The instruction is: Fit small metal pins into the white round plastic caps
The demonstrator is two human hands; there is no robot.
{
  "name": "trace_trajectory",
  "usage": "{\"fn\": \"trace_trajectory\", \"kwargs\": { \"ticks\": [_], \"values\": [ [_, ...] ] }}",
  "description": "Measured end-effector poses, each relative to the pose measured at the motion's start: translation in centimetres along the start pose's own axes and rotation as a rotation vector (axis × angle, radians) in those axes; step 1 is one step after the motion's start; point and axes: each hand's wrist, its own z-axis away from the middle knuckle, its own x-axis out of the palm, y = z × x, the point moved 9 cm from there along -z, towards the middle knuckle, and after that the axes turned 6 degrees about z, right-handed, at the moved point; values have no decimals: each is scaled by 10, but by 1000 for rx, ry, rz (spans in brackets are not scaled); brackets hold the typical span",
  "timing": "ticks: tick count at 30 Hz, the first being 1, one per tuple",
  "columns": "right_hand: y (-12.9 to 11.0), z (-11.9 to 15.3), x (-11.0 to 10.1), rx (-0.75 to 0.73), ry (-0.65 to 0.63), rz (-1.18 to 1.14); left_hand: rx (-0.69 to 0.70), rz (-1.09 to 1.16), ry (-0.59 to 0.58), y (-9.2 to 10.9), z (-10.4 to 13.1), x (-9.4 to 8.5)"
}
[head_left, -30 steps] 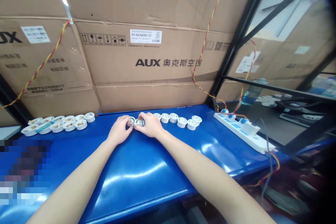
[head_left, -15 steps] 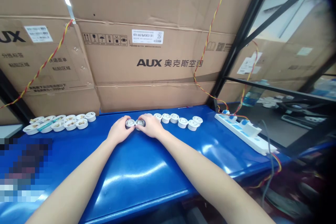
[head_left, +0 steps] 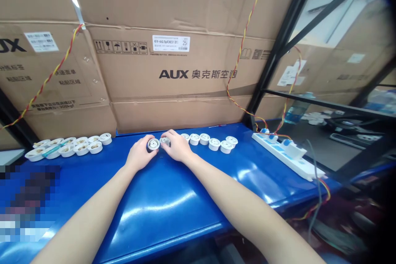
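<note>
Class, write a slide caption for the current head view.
Left hand and right hand each grasp a small round part over a blue table, white cups to either side, cardboard behind.

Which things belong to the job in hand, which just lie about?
In the job: left round piece in left hand, right round piece in right hand, probably white cups at right.
Lying about, apparently: power strip, twisted wire, bottle, cardboard.

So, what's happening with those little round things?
Someone is working at a blue table. The left hand holds one round piece, and the right hand holds a second piece close beside it. White cups stand in a group on the left, and more cups stand to the right of the hands.
</note>
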Motion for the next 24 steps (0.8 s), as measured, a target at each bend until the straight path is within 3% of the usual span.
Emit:
{"fn": "trace_trajectory", "kwargs": {
  "ticks": [4,8,15,24],
  "values": [
    [-7,0,0,-11,-12,-64,40,15,27,3,0,-1],
    [-7,0,1,-38,-93,-19,-12,-27,-19,-11,0,7],
    [-10,6,13,-168,-416,159,-109,-114,-183,-21,2,20],
    [-4,11,34,-139,-482,26,-96,-122,-189,-16,2,19]
  ]
}}
